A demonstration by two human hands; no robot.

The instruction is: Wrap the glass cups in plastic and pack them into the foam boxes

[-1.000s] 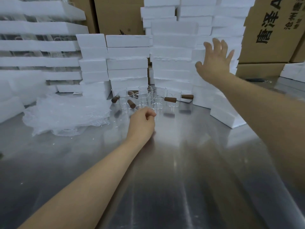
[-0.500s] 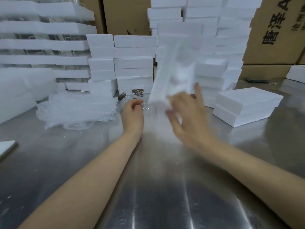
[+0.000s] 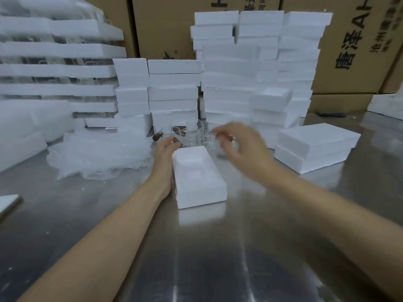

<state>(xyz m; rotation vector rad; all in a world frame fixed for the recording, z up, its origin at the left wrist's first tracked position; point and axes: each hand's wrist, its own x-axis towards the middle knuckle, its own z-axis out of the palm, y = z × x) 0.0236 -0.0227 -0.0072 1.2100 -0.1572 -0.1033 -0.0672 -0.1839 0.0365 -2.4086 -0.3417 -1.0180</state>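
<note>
An open white foam box (image 3: 199, 177) lies on the steel table (image 3: 196, 258) right in front of me. Behind it stand several clear glass cups (image 3: 192, 139) with brown wooden handles. My left hand (image 3: 165, 149) rests beside the box's far left corner, its fingers curled round the brown handle of one glass cup (image 3: 177, 141). My right hand (image 3: 242, 144) is blurred and hovers over the cups on the right with loosely curled fingers; I see nothing held in it. A crumpled heap of clear plastic wrap (image 3: 98, 155) lies to the left.
Stacks of foam boxes (image 3: 229, 73) wall off the back of the table, with cardboard cartons (image 3: 353, 51) behind. Two stacked foam boxes (image 3: 316, 147) sit on the right. Foam trays of glassware (image 3: 56, 68) rise at the left. A white piece (image 3: 8, 201) lies at the left edge.
My right hand reached up to the stacks, brought a foam box down and set it on the table, then let go and moved over the cups. My left hand stayed at the cups.
</note>
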